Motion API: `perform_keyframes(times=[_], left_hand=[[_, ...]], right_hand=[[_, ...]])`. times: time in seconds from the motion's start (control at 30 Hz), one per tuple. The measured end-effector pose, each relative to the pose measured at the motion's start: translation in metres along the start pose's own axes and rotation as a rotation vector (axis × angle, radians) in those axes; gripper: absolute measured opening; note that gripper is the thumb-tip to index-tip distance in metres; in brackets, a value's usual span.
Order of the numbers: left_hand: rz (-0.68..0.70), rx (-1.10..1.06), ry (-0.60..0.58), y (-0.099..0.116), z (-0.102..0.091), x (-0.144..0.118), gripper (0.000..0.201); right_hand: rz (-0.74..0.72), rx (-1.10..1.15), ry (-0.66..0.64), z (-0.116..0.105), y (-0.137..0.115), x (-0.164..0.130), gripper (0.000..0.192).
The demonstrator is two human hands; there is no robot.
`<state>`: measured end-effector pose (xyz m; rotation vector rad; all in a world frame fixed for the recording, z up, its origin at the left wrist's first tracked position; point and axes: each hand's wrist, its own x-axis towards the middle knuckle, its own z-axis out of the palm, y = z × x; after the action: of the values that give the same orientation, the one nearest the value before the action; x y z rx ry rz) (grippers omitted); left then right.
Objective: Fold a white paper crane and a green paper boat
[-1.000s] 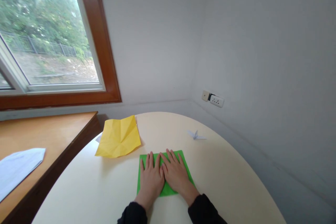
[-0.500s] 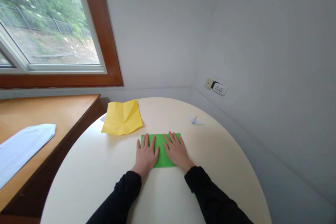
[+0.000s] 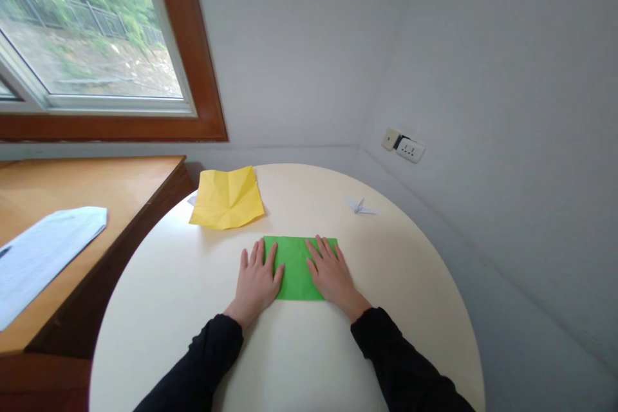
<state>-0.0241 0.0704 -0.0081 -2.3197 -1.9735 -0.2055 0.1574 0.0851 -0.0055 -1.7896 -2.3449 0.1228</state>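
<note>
A green sheet of paper [image 3: 296,268], rectangular and apparently folded, lies flat on the round white table [image 3: 299,354]. My left hand [image 3: 255,280] rests palm down across its left edge, fingers spread, with part of the hand on the bare tabletop. On the right part of the sheet lies my right hand [image 3: 333,273], flat with its fingers apart. The two hands cover both side portions of the paper, and its middle shows between them. Neither hand grips anything.
A creased yellow sheet [image 3: 226,199] lies at the back left of the table. A small folded white paper bird [image 3: 360,207] sits at the back right. A wooden desk [image 3: 130,174] with a pale cloth-like item [image 3: 53,251] stands left. A socket [image 3: 410,150] is on the wall.
My left hand has slid left, toward the sheet's left edge, and my right hand slightly right, baring more green in the middle. The whole view has shifted slightly.
</note>
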Motion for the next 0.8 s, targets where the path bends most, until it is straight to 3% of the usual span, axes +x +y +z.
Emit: perform_keyframes(times=[0.8], left_hand=[[0.001, -0.013, -0.008, -0.0008, -0.0009, -0.0012, 0.053]], right_hand=[[-0.008, -0.009, 0.015, 0.0002, -0.0007, -0.0008, 0.049]])
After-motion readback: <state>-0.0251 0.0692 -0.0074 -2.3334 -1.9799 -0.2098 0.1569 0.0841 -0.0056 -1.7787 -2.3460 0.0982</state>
